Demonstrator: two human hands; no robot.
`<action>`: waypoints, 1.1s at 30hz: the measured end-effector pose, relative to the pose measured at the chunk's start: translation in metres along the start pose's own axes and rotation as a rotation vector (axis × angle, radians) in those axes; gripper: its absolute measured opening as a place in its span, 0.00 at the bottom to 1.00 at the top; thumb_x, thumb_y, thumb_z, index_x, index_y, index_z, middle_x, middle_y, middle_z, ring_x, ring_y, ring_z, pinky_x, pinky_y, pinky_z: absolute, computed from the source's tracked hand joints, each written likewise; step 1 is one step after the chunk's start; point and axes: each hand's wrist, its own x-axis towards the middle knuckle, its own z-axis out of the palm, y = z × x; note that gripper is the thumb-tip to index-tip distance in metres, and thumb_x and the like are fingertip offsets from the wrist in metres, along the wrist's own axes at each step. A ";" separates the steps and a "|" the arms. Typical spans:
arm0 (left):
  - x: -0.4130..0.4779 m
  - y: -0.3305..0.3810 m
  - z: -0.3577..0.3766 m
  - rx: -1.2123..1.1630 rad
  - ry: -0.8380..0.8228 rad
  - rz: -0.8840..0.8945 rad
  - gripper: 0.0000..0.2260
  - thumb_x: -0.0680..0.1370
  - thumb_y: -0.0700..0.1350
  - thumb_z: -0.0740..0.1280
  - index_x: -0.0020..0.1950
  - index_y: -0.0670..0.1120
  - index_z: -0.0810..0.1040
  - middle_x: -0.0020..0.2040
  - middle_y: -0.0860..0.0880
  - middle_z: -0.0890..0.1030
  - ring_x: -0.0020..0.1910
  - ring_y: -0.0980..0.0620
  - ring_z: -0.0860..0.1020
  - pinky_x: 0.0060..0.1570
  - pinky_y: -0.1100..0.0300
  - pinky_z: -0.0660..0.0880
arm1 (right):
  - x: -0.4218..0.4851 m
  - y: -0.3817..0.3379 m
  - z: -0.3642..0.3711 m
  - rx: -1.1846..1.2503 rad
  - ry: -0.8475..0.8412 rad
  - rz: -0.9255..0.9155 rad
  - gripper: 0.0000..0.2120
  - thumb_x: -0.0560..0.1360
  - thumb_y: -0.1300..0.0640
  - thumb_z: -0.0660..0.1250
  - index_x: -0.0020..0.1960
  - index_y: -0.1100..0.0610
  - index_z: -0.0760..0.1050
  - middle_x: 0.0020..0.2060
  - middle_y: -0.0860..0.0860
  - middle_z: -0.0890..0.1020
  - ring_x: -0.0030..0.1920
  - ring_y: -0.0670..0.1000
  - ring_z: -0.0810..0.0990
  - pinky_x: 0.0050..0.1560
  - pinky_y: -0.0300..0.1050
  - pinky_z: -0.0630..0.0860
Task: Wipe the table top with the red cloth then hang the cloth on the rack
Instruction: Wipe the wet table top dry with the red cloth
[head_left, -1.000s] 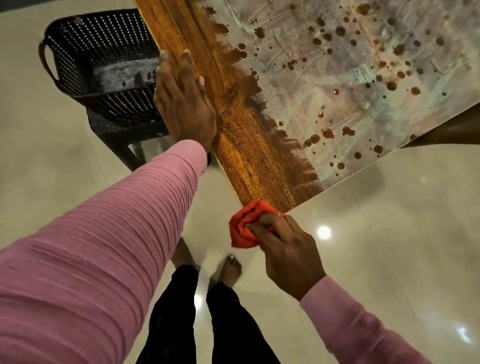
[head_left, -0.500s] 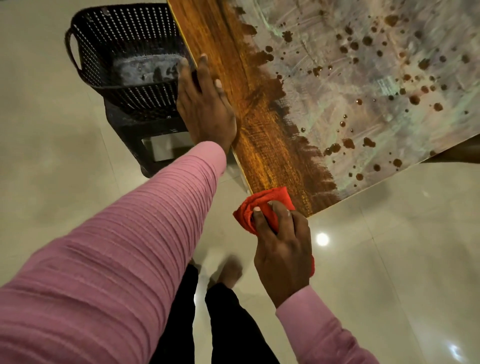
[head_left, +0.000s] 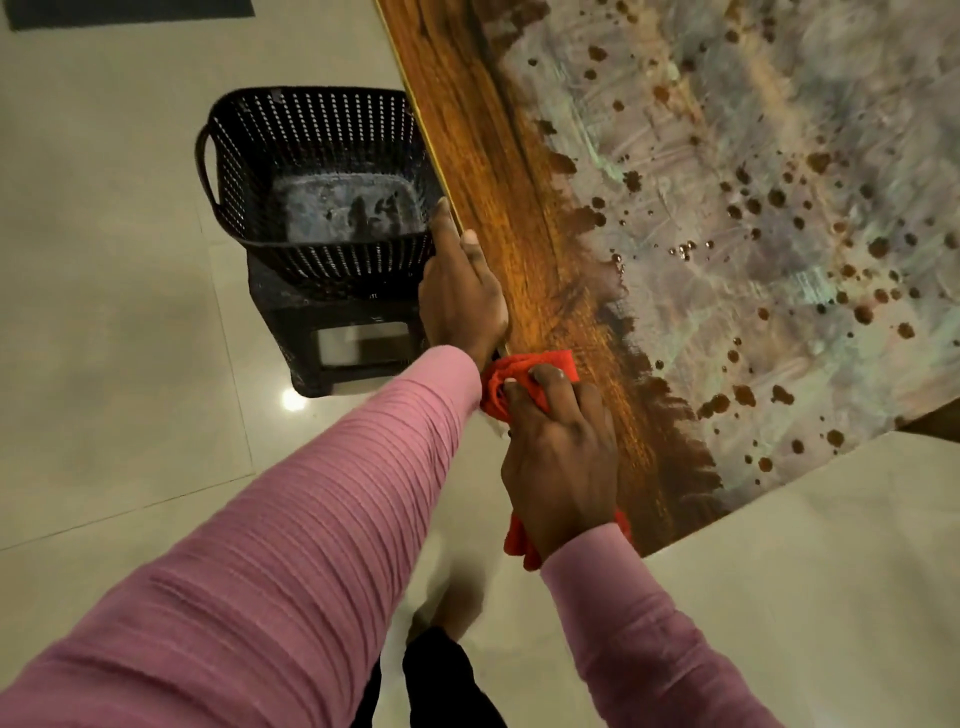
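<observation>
Red and soft, the cloth is bunched under the right hand, pressed onto the wood strip at the near edge of the table. A fold shows ahead of the fingertips and a tail sticks out behind the wrist, over the table's edge. It looks light and limp, so it should crumple to any grip and give no resistance; I judge it best held as a wad under a flat palm for wiping, and later pinched by a corner or edge so it drapes over the rack. It seems unlikely to slip on the wood while pressed, though loose ends could drag.

The right hand is curled down on the cloth, fingers bent over the front fold, palm bearing on the bundle. The left hand lies just ahead of it and to the left, gripping the table's edge with the thumb on top and the fingers apparently wrapped below, out of sight; it holds nothing else. The two hands are close, the left wrist nearly touching the cloth.

Left of the left hand stands a black basket. No rack is in view.
</observation>
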 end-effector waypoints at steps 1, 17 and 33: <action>0.004 -0.001 0.000 -0.017 -0.004 -0.010 0.21 0.82 0.50 0.50 0.75 0.50 0.59 0.54 0.39 0.80 0.52 0.40 0.78 0.52 0.48 0.73 | 0.008 -0.003 0.000 -0.009 -0.013 0.000 0.19 0.67 0.64 0.72 0.57 0.57 0.81 0.57 0.57 0.80 0.51 0.62 0.77 0.51 0.54 0.75; 0.108 -0.003 -0.012 -0.097 -0.104 -0.062 0.17 0.83 0.52 0.51 0.70 0.50 0.64 0.58 0.43 0.80 0.54 0.41 0.78 0.49 0.51 0.70 | 0.127 -0.042 0.012 0.032 0.084 -0.054 0.18 0.64 0.64 0.75 0.54 0.58 0.83 0.55 0.56 0.81 0.48 0.62 0.78 0.47 0.55 0.79; 0.168 -0.012 -0.010 -0.325 0.119 -0.430 0.13 0.82 0.46 0.53 0.54 0.40 0.74 0.52 0.38 0.79 0.51 0.41 0.77 0.52 0.52 0.72 | 0.266 -0.081 0.009 0.148 0.040 -0.106 0.15 0.72 0.56 0.64 0.58 0.56 0.80 0.61 0.53 0.76 0.57 0.59 0.73 0.54 0.51 0.75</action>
